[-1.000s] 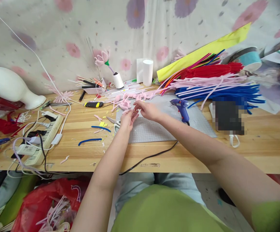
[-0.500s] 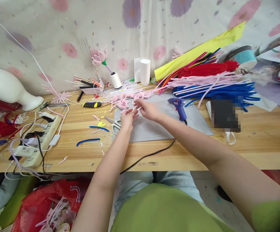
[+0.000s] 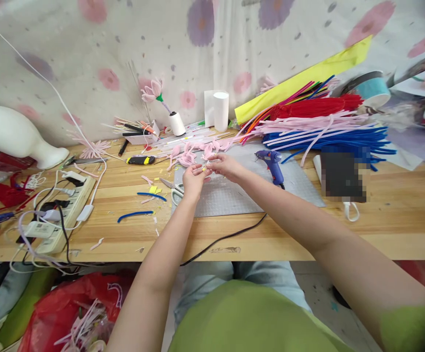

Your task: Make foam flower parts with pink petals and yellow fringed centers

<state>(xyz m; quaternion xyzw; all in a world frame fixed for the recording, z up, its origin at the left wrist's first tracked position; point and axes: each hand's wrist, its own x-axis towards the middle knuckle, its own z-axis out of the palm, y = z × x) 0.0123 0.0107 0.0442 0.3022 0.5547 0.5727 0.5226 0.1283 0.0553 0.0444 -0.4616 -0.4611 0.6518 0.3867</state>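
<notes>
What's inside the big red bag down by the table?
In the red plastic bag, I see a tangle of thin, pale pink and white strips, with some crumpled clear plastic. Whatever lies deeper is covered by those and the bag's sides.

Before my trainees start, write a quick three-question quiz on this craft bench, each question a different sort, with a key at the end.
1. True or false: the glue gun on the grey mat is held in the right hand.
2. Which colour of fuzzy stems lies just on the near side of the pink bundle?
A) red
B) blue
C) yellow
3. Name the cutting tool nearest the left hand.

Key: 1. False; 2. B; 3. Scissors
</notes>
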